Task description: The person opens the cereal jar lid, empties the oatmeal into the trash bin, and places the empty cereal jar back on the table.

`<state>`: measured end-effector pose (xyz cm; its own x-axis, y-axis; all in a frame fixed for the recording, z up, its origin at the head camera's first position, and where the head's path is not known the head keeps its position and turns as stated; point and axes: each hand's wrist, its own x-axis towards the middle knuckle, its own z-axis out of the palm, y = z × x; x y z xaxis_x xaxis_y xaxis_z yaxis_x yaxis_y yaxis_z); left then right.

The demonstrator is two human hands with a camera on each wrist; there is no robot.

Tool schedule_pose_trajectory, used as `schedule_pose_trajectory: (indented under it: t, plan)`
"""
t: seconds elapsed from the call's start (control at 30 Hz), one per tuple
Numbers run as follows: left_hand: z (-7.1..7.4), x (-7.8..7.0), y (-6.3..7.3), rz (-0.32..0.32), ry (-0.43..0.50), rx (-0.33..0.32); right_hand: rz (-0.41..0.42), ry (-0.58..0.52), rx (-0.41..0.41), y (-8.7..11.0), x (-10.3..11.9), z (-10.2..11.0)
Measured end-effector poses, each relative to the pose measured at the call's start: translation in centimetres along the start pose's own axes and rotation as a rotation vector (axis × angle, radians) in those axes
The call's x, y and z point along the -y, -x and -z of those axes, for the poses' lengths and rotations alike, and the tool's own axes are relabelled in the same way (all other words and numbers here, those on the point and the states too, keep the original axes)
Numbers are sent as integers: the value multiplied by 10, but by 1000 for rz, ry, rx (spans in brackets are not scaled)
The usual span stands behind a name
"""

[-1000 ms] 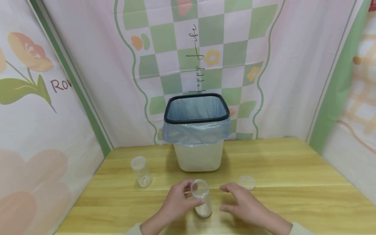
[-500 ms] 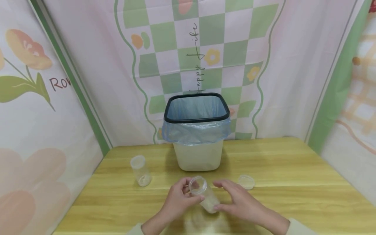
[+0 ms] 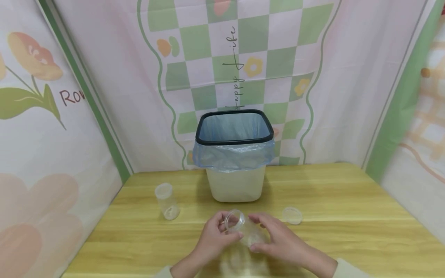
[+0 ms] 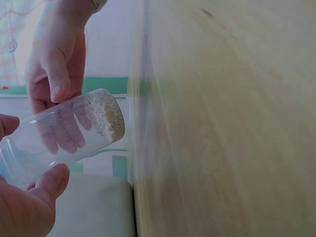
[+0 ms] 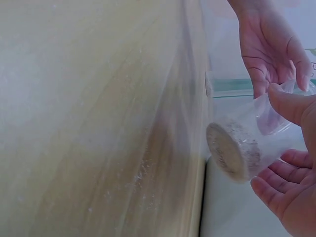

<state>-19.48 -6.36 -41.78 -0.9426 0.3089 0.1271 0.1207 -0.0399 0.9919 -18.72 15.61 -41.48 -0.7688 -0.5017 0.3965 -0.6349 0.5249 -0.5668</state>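
A clear plastic jar [image 3: 252,233] hangs tilted above the table, its round mouth up toward the left and its base down to the right. Pale rice-like grains [image 4: 107,116] lie heaped at its base. My left hand [image 3: 216,235] holds the jar near the mouth, between thumb and fingers. Lower down, my right hand [image 3: 281,239] has its thumb on one side of the jar and its fingers on the other. A round clear lid [image 3: 292,215] lies on the table just beyond my right hand. The jar's mouth has no lid on it.
A second clear jar [image 3: 167,202], with a whitish top and something pale at its bottom, stands upright at the left. Behind the hands is a white bin [image 3: 236,185] with a black rim and blue bag. The wooden table [image 3: 323,189] ends at patterned curtains.
The jar has gone from nearly upright to tilted, its base swinging right. My right hand has moved left and taken hold of its lower part. My left hand has kept its hold.
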Motion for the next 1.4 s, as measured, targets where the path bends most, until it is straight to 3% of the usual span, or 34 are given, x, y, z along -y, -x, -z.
schedule_pose_trajectory:
  t: [0.33,0.67,1.0,1.2,1.4]
  plan:
    - [-2,4,0,-12,57,0,-40,-52,28,0,-2,-3]
    - [-2,7,1,-6,47,19,-98,-52,56,1,-4,-4]
    - [0,1,-1,8,62,56,-70,-21,-11,2,-7,-5]
    - [8,-7,-5,-66,-46,47,-104,-42,-33,4,-7,0]
    - [22,-22,-12,-217,-194,14,-110,-38,-57,6,-8,7]
